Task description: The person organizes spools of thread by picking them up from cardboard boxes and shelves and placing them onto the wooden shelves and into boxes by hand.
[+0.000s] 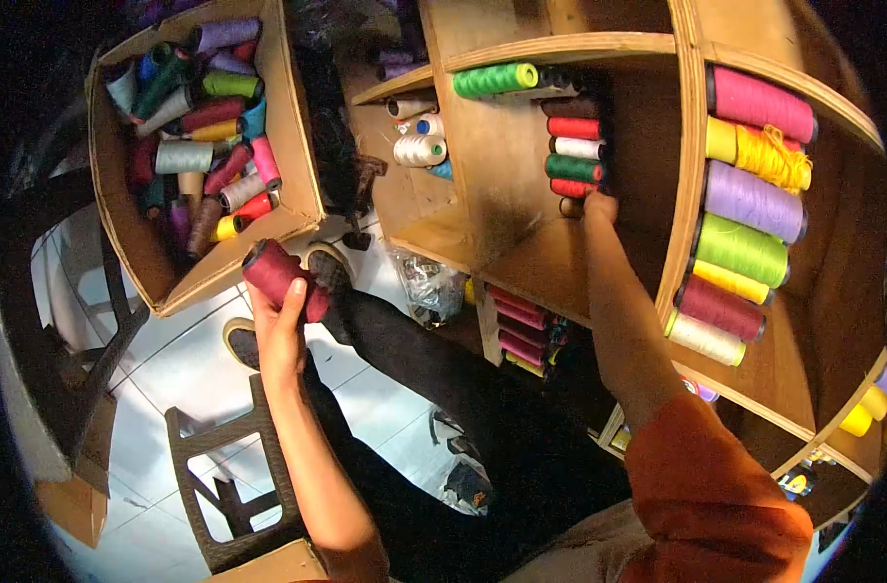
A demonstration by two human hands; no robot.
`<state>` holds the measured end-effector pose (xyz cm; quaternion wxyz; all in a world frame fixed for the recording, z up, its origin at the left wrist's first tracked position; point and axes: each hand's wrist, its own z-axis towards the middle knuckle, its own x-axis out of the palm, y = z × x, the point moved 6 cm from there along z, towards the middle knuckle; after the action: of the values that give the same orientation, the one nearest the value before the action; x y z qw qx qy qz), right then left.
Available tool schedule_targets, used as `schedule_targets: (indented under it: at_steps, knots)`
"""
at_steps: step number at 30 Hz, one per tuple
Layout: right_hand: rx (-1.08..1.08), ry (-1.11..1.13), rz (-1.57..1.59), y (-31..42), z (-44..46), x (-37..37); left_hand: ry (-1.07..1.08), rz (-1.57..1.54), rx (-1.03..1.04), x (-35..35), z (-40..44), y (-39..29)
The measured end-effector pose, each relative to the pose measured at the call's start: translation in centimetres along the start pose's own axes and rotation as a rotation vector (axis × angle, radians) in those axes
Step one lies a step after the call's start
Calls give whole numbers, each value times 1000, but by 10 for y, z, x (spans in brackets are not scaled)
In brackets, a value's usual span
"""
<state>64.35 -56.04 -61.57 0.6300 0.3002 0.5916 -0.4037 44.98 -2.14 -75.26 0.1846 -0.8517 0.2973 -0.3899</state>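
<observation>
My left hand [280, 335] is closed around a maroon spool of thread [273, 272], held tilted near the cardboard box. A crimson end shows beside it; I cannot tell whether that is a second spool. Inside the shelf compartment, my right hand [601, 207] is closed at the bottom of a stack of spools. A small brownish spool [569, 207] pokes out left of its fingers, which are partly hidden. Just above lie a red spool [572, 188], a dark green spool [575, 168] and a white spool [576, 148].
A cardboard box [303, 185] full of mixed spools stands at left. The wooden shelf [691, 194] has more spools at right, including a purple one [754, 202]. A bright green spool [495, 80] lies higher up. Below are a dark stool [186, 437] and a plastic bag [432, 287].
</observation>
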Motion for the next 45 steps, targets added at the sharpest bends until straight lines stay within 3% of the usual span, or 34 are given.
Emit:
schedule_targets:
  at_steps: [4,10,13,15,16,18,19,21,22,24,27,34,35,37,38,40,42,43,45]
  knots:
    - [17,-35,189,-5,4,8,21,-32,-43,4,-2,2]
    - [2,-35,185,0,-16,-8,92,93,-20,15,-3,6]
    - [80,-117,273,6,-43,-22,205,-2,-93,29,-7,13]
    - [-19,-300,437,22,-81,-34,274,-38,-161,38,-9,20]
    - [-296,-127,679,31,-83,-15,295,-58,-140,44,-10,18]
    - [-557,762,998,44,-144,22,320,-97,-92,59,-13,17]
    - [-543,1197,1020,50,-198,25,314,-244,-133,62,-15,20]
    - [-613,1358,491,62,-288,-15,302,-324,-96,64,-17,21]
    - [-836,1463,340,64,-323,-28,302,-367,-79,66,-16,23]
    - [-542,1619,463,45,-360,-15,294,-432,-90,68,-16,29]
    - [-405,1755,566,45,-384,-15,268,-467,-100,72,-20,34]
    - [-206,1367,798,49,-302,-25,331,-265,-133,78,-25,42]
    - [-738,1137,632,67,-282,-47,321,-210,-142,74,-23,39]
    - [-825,780,525,74,-218,-65,277,-179,-136,65,-19,36]
    - [-422,697,600,58,-179,-57,254,-161,-134,61,-17,35]
    - [-305,464,653,49,-159,-81,236,-180,-151,59,-18,30]
    - [-268,384,331,26,-116,-72,222,-206,-157,61,-17,27]
    - [-169,379,347,23,-122,-76,227,-192,-153,61,-17,25]
    - [-124,173,146,-19,-63,-42,240,-180,-165,55,-22,28]
